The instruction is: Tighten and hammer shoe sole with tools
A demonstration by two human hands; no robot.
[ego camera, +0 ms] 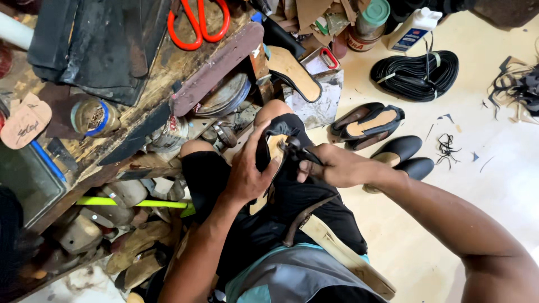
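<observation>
Clearly mid-lasting, by the look of it: left hand [247,171] clasped around a black shoe upper [269,147] on its last, held against the lap; right hand [331,166] clenched on dark pincers [297,150], nose biting at the upper's edge just beyond the left fingertips. Next, probably a firm pull with the grip kept steady. Further out from the right knuckles – finished black shoes [393,151] on the floor; past the left fingers – a cluttered workbench [163,73], red scissors [197,22].

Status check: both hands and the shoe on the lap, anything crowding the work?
Left hand grips black shoe on lap. Right hand holds dark pincer tool at its edge. Cluttered workbench close left; nothing between hands.
</observation>
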